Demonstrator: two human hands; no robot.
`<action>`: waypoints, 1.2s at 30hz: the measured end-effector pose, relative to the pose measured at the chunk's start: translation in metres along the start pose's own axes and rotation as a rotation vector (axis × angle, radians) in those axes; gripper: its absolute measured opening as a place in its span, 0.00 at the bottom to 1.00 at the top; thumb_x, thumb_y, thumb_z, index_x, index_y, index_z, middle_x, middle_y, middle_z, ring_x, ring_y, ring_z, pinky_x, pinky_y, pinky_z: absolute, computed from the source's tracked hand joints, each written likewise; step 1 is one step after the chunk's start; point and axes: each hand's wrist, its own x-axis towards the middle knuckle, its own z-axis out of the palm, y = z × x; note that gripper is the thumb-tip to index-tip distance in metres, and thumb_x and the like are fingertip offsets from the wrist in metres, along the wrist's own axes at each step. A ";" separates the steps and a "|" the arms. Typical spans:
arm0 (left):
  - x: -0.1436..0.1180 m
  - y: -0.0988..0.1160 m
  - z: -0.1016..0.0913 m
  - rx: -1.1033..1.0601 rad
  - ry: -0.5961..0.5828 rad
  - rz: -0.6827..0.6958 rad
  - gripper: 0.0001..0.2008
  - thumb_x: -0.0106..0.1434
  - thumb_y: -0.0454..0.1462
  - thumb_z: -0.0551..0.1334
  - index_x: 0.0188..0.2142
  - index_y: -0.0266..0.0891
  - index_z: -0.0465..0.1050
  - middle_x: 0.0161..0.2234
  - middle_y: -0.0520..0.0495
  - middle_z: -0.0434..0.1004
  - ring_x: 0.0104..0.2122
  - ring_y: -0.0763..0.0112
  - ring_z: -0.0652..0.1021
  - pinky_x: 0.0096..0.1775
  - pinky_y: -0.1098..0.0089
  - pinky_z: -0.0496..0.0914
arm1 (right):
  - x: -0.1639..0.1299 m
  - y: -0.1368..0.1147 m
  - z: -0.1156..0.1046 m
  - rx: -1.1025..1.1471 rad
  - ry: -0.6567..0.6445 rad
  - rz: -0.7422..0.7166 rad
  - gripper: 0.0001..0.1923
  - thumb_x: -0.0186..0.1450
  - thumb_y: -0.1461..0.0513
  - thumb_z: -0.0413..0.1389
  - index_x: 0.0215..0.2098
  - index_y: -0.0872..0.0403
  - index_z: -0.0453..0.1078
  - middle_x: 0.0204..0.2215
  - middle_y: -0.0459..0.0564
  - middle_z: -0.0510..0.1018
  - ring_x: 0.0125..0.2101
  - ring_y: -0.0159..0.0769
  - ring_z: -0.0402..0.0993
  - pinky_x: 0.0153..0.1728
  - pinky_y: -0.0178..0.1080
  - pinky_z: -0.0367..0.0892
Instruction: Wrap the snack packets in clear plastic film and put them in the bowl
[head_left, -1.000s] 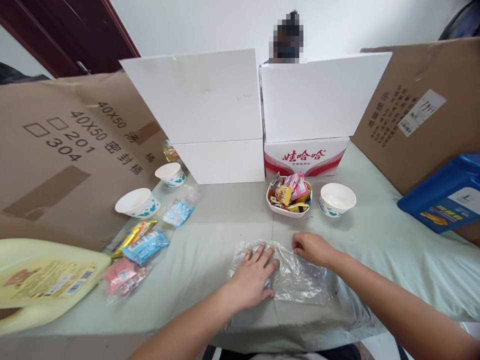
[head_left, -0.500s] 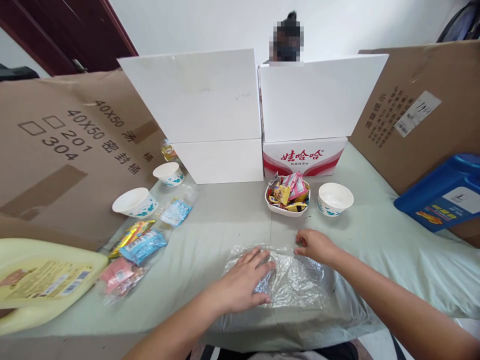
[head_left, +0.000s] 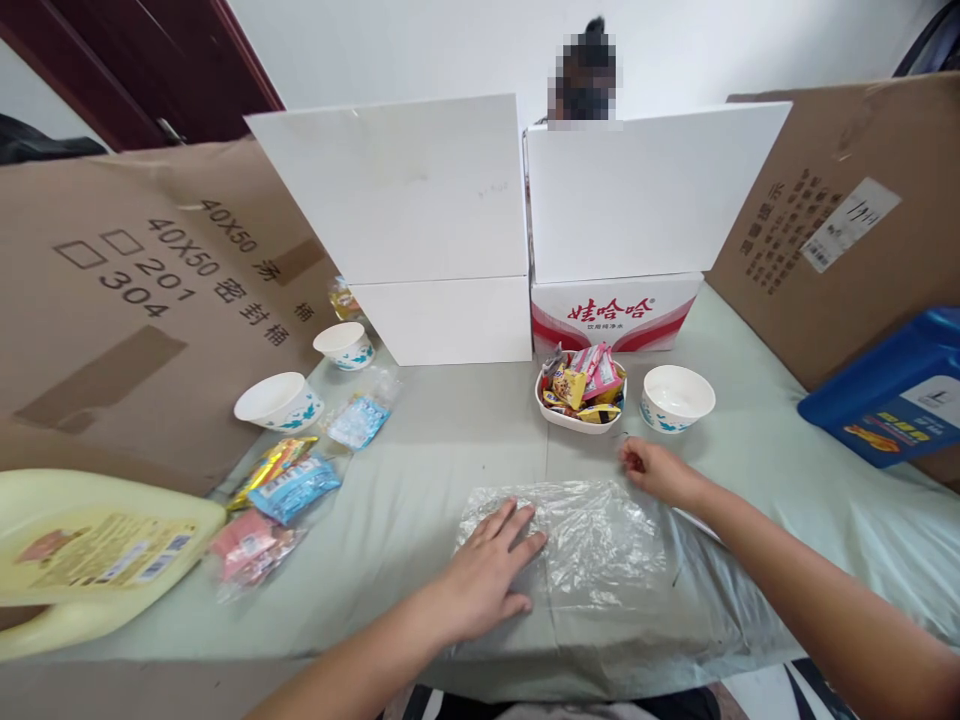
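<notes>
We are pressing our left hand [head_left: 486, 570] flat, fingers spread, on the near-left part of the clear plastic bag [head_left: 592, 545], which is lying on the pale green cloth [head_left: 450, 440]. Our right hand [head_left: 660, 472] is resting loosely curled just beyond the bag's far-right corner, gripping nothing we can make out. Beyond the bag, the snack dish [head_left: 579, 392] is sitting beside a white bowl [head_left: 677, 397].
</notes>
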 end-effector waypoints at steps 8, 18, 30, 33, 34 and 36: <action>0.002 -0.009 -0.031 -0.150 0.167 0.073 0.22 0.63 0.37 0.63 0.57 0.46 0.65 0.57 0.45 0.68 0.58 0.59 0.67 0.58 0.57 0.64 | -0.034 -0.027 0.003 -0.040 -0.026 -0.180 0.14 0.61 0.64 0.53 0.45 0.51 0.71 0.42 0.51 0.76 0.43 0.39 0.70 0.45 0.39 0.63; 0.039 -0.037 -0.016 -0.208 0.234 -0.113 0.04 0.56 0.32 0.64 0.32 0.39 0.72 0.33 0.51 0.71 0.37 0.66 0.74 0.39 0.68 0.68 | -0.041 -0.031 0.007 -0.067 -0.149 -0.159 0.06 0.52 0.70 0.56 0.25 0.53 0.68 0.30 0.50 0.74 0.37 0.41 0.67 0.39 0.40 0.61; 0.040 -0.038 -0.016 -0.224 0.323 -0.007 0.05 0.58 0.32 0.65 0.36 0.40 0.73 0.41 0.47 0.70 0.45 0.62 0.70 0.48 0.63 0.66 | -0.031 -0.019 0.040 0.466 -0.107 -0.023 0.10 0.61 0.55 0.48 0.30 0.49 0.52 0.29 0.46 0.75 0.30 0.34 0.73 0.31 0.36 0.68; 0.039 -0.042 -0.014 -0.273 0.366 0.024 0.04 0.60 0.30 0.61 0.32 0.39 0.70 0.38 0.48 0.72 0.42 0.65 0.71 0.46 0.65 0.66 | -0.027 -0.016 0.049 0.503 -0.077 0.047 0.10 0.62 0.52 0.47 0.33 0.49 0.53 0.26 0.44 0.73 0.27 0.33 0.73 0.27 0.36 0.67; 0.039 -0.043 -0.014 -0.289 0.383 0.025 0.04 0.62 0.29 0.59 0.33 0.39 0.69 0.37 0.48 0.73 0.40 0.66 0.71 0.45 0.65 0.66 | -0.027 -0.016 0.050 0.505 -0.067 0.066 0.10 0.62 0.52 0.47 0.34 0.49 0.54 0.26 0.44 0.73 0.26 0.33 0.74 0.26 0.35 0.67; 0.038 -0.044 -0.013 -0.287 0.402 0.007 0.03 0.63 0.30 0.57 0.36 0.38 0.69 0.34 0.48 0.73 0.38 0.66 0.71 0.44 0.65 0.67 | -0.027 -0.017 0.052 0.492 -0.046 0.091 0.10 0.62 0.52 0.46 0.36 0.49 0.55 0.28 0.43 0.74 0.26 0.33 0.74 0.26 0.35 0.67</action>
